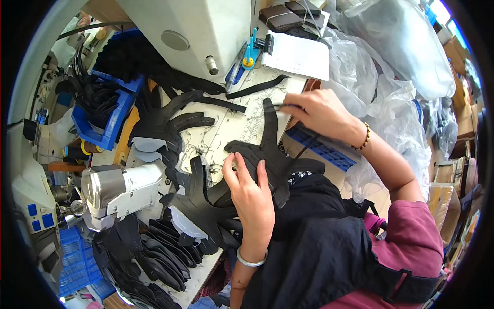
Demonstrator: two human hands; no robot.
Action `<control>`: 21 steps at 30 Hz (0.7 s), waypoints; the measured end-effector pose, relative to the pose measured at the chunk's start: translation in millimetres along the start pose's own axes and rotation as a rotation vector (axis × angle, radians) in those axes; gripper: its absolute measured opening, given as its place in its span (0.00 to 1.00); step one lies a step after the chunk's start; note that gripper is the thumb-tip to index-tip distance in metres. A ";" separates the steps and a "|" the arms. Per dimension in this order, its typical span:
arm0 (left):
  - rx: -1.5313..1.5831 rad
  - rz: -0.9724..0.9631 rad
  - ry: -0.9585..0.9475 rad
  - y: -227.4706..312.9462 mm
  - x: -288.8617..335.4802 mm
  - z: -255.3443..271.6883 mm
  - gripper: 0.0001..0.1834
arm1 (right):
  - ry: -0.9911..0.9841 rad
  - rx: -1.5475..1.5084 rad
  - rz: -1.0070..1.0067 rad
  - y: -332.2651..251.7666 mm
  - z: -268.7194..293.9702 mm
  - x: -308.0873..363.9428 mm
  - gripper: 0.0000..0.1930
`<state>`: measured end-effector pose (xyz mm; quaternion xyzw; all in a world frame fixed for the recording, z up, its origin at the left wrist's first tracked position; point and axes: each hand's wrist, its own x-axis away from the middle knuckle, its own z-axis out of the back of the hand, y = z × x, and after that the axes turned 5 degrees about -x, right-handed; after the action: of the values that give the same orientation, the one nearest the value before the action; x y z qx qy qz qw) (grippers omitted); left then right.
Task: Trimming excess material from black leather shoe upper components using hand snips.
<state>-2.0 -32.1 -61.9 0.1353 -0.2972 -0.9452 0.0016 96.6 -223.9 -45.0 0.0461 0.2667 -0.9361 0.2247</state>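
Observation:
A black multi-armed shoe-upper-like piece (265, 154) lies over the table edge and my lap. My left hand (250, 203) rests on its lower middle, thumb and fingers apart, pressing it down. My right hand (327, 114) is closed in a pinch beside the piece's upper arm; the thin thing at its fingertips is blurred, its kind unclear. A narrow dark strip (307, 146) hangs below that hand. Left of my left hand lie more black pieces with grey scalloped panels (188, 222). Another such piece (167, 121) lies farther up the table.
A white sewing machine (198, 31) stands at the back, its metal arm end (121, 190) at left. Blue-handled thread snips (250, 51) and a notepad (296, 54) lie behind. A blue bin (105, 116) holds black parts; clear plastic bags (396, 46) crowd the right.

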 end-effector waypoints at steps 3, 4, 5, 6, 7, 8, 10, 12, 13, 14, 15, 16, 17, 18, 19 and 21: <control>0.012 0.013 0.006 0.4 -0.8 0.5 0.24 | 0.179 0.139 -0.054 14.3 1.3 -9.8 0.08; 0.014 0.031 -0.001 0.2 -0.2 -0.5 0.23 | 0.200 0.041 -0.026 10.0 2.2 -7.3 0.08; 0.016 0.049 -0.009 -0.1 -1.4 -1.3 0.23 | 0.143 -0.004 0.027 5.3 2.3 -3.3 0.08; 0.016 0.054 -0.009 -0.5 -0.5 -0.7 0.23 | 0.013 -0.054 0.017 -4.7 6.0 1.9 0.08; 0.013 0.045 -0.004 -1.0 -0.4 0.3 0.23 | -0.116 -0.105 0.006 -12.1 9.3 3.8 0.08; 0.009 0.037 0.000 -1.2 0.2 0.7 0.23 | -0.194 -0.061 -0.033 -11.1 7.3 1.7 0.08; 0.015 0.021 -0.002 0.0 0.2 1.4 0.23 | -0.056 0.003 -0.033 0.2 6.3 -3.5 0.08; 0.017 0.012 0.006 -0.1 -0.6 0.2 0.23 | 0.131 0.093 -0.080 10.4 4.6 -11.9 0.09; 0.050 0.056 0.010 0.0 0.0 -2.1 0.23 | 0.134 0.094 -0.074 9.4 5.4 -11.6 0.09; 0.083 0.100 0.014 -0.4 -1.2 -3.4 0.22 | 0.092 0.021 -0.028 5.5 6.6 -7.4 0.10; 0.082 0.108 0.017 -0.3 0.0 -2.7 0.22 | 0.040 -0.056 0.017 -0.8 7.6 -0.8 0.10; 0.072 0.092 0.031 -0.3 0.5 -1.8 0.22 | -0.109 -0.114 -0.055 -14.1 14.2 0.0 0.10; 0.061 0.077 0.044 -0.5 1.1 -1.3 0.22 | -0.116 -0.117 -0.050 -11.6 11.9 -3.1 0.10; 0.063 0.072 0.040 0.1 0.9 -1.1 0.22 | -0.092 -0.085 -0.051 -5.5 10.2 -5.5 0.10; 0.071 0.068 0.038 0.9 0.7 -0.9 0.22 | -0.069 -0.053 -0.052 0.0 8.4 -7.2 0.10; 0.075 0.064 0.041 0.8 0.5 -1.0 0.22 | 0.081 0.053 0.009 2.3 6.8 -9.5 0.09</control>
<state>-2.3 -33.4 -62.4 0.1450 -0.3367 -0.9298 0.0329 106.4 -225.4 -38.4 0.0909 0.2507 -0.9391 0.2166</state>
